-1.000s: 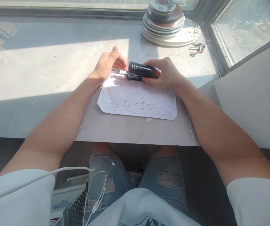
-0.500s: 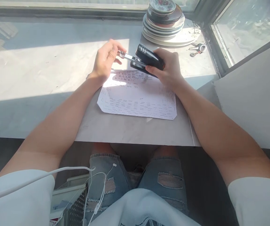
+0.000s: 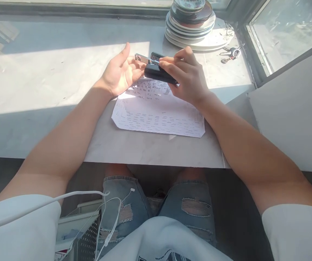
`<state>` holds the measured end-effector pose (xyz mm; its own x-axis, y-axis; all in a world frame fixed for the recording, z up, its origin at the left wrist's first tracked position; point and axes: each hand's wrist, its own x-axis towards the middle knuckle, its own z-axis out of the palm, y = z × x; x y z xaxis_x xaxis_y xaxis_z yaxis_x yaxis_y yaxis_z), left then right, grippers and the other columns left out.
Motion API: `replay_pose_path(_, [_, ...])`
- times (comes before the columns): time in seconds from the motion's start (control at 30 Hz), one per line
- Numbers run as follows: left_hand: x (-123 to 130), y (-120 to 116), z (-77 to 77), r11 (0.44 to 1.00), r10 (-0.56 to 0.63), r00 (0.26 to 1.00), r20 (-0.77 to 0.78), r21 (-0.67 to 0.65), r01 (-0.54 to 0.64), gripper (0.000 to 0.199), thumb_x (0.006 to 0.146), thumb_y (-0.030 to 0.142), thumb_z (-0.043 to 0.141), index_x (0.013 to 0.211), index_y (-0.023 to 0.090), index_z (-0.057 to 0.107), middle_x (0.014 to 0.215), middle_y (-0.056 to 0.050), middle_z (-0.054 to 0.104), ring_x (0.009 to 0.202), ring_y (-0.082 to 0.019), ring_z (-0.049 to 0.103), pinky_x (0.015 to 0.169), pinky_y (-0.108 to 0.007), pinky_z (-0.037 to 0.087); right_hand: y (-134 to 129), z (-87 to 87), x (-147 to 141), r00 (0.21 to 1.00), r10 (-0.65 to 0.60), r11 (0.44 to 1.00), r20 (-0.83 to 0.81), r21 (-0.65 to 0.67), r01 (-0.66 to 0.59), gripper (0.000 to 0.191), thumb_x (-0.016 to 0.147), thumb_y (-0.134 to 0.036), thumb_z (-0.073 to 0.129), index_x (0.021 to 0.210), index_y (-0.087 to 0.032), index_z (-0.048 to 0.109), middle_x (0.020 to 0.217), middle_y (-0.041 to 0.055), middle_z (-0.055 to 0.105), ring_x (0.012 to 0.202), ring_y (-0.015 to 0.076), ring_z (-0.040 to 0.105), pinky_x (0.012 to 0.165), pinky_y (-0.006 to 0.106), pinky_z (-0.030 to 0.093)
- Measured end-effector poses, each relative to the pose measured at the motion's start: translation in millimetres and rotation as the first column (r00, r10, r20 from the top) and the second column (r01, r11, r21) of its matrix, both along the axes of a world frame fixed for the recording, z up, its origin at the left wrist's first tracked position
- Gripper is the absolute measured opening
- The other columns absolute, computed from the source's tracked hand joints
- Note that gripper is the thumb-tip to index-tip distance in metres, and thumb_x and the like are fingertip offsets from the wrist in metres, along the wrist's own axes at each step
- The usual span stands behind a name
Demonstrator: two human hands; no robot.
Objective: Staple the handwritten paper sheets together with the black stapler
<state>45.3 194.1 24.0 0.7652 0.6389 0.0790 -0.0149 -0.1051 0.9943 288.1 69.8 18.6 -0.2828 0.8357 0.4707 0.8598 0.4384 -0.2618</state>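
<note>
A black stapler (image 3: 159, 73) with its metal magazine out between the opened halves is gripped in my right hand (image 3: 190, 74), tilted over the far edge of the paper. My left hand (image 3: 121, 72) is beside the stapler's left end, palm turned up and thumb raised. Its fingertips reach under the stapler; whether they touch it I cannot tell. Below both hands a sheet of paper (image 3: 158, 112) lies on the counter, with handwriting at the top, rows of short dashes and cut corners.
Stacked plates (image 3: 191, 30) stand at the back right by the window, with a bunch of keys (image 3: 231, 53) beside them. The counter's (image 3: 156, 150) front edge runs above my knees. A white cable (image 3: 71, 195) hangs over my lap, near a perforated basket (image 3: 87, 235) at lower left.
My right hand has turned the stapler over, its fingers now on top. My left hand has come away from the metal magazine and rolled palm up, thumb out.
</note>
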Motion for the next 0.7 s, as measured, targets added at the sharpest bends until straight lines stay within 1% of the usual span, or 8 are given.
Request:
replay_pose_path(0.07, [-1.2, 0.8, -2.6, 0.985, 0.027, 0.992, 0.124, -0.175, -0.005, 0.062, 0.112, 0.073, 0.036, 0.113, 0.022, 0.071, 0.111, -0.015, 0.076, 0.126, -0.027, 0.066, 0.107, -0.039, 0.058, 1.9, -1.8, -0.5, 0.999, -0.004, 1.000, 0.044, 0.028, 0.003, 0.044, 0.109, -0.057, 0.046, 0.148, -0.041, 0.061, 0.150, 0.0016, 0.068, 0.141, 0.0397, 0.054, 0.119, 0.064, 0.047])
replay_pose_path(0.1, [-1.8, 1.0, -3.9, 0.974, 0.049, 0.988, 0.147, -0.224, -0.015, 0.061, 0.113, 0.070, 0.036, 0.115, 0.020, 0.072, 0.116, -0.015, 0.077, 0.129, -0.028, 0.064, 0.111, -0.039, 0.055, 2.8, -3.0, -0.7, 0.998, -0.006, 0.999, 0.063, 0.041, 0.003, 0.044, 0.110, -0.056, 0.044, 0.147, -0.041, 0.062, 0.150, 0.0012, 0.069, 0.139, 0.0385, 0.056, 0.118, 0.063, 0.048])
replay_pose_path(0.17, [-2.9, 1.3, -5.9, 0.956, 0.083, 0.982, 0.169, -0.292, -0.031, 0.058, 0.114, 0.065, 0.039, 0.118, 0.019, 0.073, 0.121, -0.015, 0.077, 0.135, -0.030, 0.062, 0.118, -0.039, 0.051, 4.1, -5.3, -1.1, 0.995, -0.003, 0.998, 0.101, 0.068, -0.004, 0.043, 0.112, -0.056, 0.041, 0.145, -0.040, 0.063, 0.146, 0.0009, 0.071, 0.136, 0.0362, 0.058, 0.115, 0.060, 0.050])
replay_pose_path(0.27, [-4.0, 2.4, -7.3, 0.936, 0.072, 0.976, 0.206, -0.352, 0.005, 0.045, 0.113, 0.057, 0.050, 0.120, 0.019, 0.072, 0.121, -0.011, 0.078, 0.136, -0.029, 0.061, 0.125, -0.038, 0.045, 5.1, -7.2, -1.5, 0.986, 0.009, 0.995, 0.169, 0.093, -0.025, 0.043, 0.115, -0.055, 0.036, 0.143, -0.039, 0.064, 0.141, -0.0002, 0.075, 0.133, 0.0328, 0.060, 0.114, 0.057, 0.052])
replay_pose_path(0.43, [-4.6, 8.8, -11.0, 0.948, 0.055, 0.975, 0.215, -0.318, 0.016, 0.025, 0.108, 0.048, 0.063, 0.114, 0.025, 0.071, 0.124, -0.005, 0.078, 0.140, -0.027, 0.056, 0.130, -0.040, 0.040, 5.9, -7.2, -1.1, 0.979, 0.021, 0.993, 0.203, 0.106, -0.043, 0.043, 0.116, -0.057, 0.036, 0.141, -0.038, 0.065, 0.133, 0.0002, 0.078, 0.132, 0.0317, 0.062, 0.112, 0.057, 0.051])
replay_pose_path(0.57, [-6.8, 10.2, -15.2, 0.976, 0.020, 0.978, 0.207, -0.216, 0.026, 0.011, 0.102, 0.038, 0.073, 0.103, 0.027, 0.073, 0.122, -0.001, 0.079, 0.139, -0.026, 0.056, 0.131, -0.041, 0.038, 7.2, -10.1, 0.5, 0.987, 0.024, 0.992, 0.158, 0.118, -0.043, 0.042, 0.114, -0.059, 0.040, 0.140, -0.039, 0.065, 0.133, 0.0008, 0.077, 0.132, 0.0338, 0.062, 0.111, 0.060, 0.050])
replay_pose_path(0.63, [-8.3, 8.6, -16.0, 0.990, 0.002, 0.981, 0.196, -0.139, 0.026, 0.009, 0.099, 0.032, 0.078, 0.105, 0.026, 0.076, 0.128, 0.001, 0.078, 0.139, -0.025, 0.055, 0.131, -0.040, 0.037, 7.6, -12.3, 0.9, 0.994, 0.003, 0.991, 0.113, 0.134, -0.018, 0.039, 0.112, -0.058, 0.047, 0.140, -0.041, 0.067, 0.136, 0.0010, 0.076, 0.132, 0.0361, 0.061, 0.111, 0.060, 0.050])
replay_pose_path(0.7, [-9.3, 6.9, -15.9, 0.995, -0.002, 0.985, 0.174, -0.097, 0.019, 0.016, 0.096, 0.027, 0.080, 0.111, 0.025, 0.077, 0.134, 0.001, 0.076, 0.139, -0.024, 0.055, 0.131, -0.039, 0.036, 7.2, -13.2, 1.1, 0.998, -0.040, 0.986, 0.040, 0.162, 0.033, 0.038, 0.109, -0.058, 0.052, 0.140, -0.042, 0.068, 0.138, 0.0027, 0.074, 0.133, 0.0384, 0.059, 0.110, 0.061, 0.051])
